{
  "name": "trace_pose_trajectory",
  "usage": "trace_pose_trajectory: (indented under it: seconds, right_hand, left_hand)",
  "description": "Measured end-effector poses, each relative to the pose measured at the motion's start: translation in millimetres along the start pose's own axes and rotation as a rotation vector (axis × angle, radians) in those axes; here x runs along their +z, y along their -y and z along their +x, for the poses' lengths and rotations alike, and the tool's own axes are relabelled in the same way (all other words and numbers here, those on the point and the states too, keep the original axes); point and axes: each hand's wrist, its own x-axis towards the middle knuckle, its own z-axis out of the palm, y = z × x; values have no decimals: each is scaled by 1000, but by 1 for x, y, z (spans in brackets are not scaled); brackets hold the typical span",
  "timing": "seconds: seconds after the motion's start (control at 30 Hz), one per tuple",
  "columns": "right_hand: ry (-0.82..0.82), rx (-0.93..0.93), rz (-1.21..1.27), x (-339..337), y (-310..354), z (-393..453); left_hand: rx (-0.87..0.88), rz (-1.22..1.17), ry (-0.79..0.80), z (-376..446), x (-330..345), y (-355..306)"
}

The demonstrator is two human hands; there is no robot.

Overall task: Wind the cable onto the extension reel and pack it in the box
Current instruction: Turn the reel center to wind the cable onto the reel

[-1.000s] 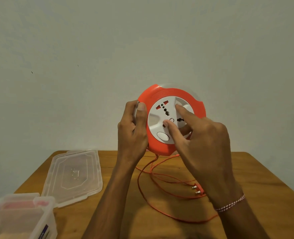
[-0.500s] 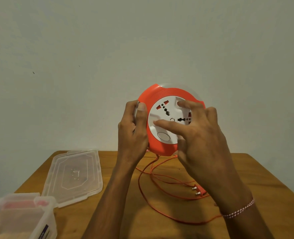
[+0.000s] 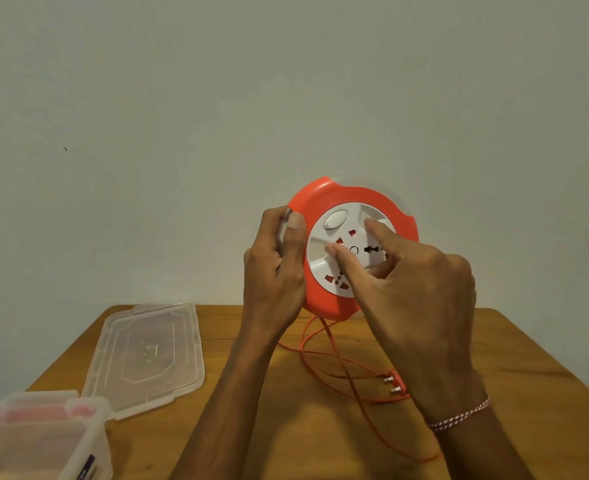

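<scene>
No readable text anywhere; only a dark label strip (image 3: 90, 467) on the clear plastic box (image 3: 44, 441) at 7 o'clock, print too small and blurred to read; raised embossing at centre of lid (image 3: 147, 355), illegible; white socket face of reel (image 3: 346, 251) shows no lettering

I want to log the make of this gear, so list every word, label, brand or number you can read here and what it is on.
No text here can be read.
Label on the clear box, on its near corner: a dark strip, too blurred and cropped to read.
Embossed mark in the middle of the clear lid: too faint to read.
White socket face of the reel: only pin holes, a small ring and a plain oval button; no lettering visible.
</scene>
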Motion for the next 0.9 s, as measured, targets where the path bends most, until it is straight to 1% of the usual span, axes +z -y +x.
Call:
trace_pose_trajectory:
  seconds: [0.13,0.23,0.27,0.4,0.43,0.5,0.63,0.7,0.77,0.9]
  right_hand:
    - [8,-43,63,-4,-2,2]
    - [-17,-180,25,-8,-7,6]
    - [1,-218,2,-10,-9,7]
    - [257,-205,-100,-14,-2,6]
    - [303,-212,-162,-13,1,5]
    - [345,-211,-231,-12,7,3]
    - [308,-201,-212,-12,11,2]
    - [279,-227,-212,-9,7,1]
    - [214,-233,-198,-4,2,-1]
    - [93,-179,-136,-1,-1,-2]
  left_hand:
    - [-10,-13,-13,0,1,0]
    - [4,-10,-11,1,-1,-2]
    - [13,-4,-10,1,-1,-2]
    - [40,8,-22,2,-2,0]
    - [40,8,-23,2,-2,1]
    - [38,11,-14,1,-1,1]
    - [34,17,-22,1,-1,1]
    - [29,18,-27,1,-3,2]
    - [25,19,-24,1,-3,2]
    - [35,9,-19,1,-4,0]
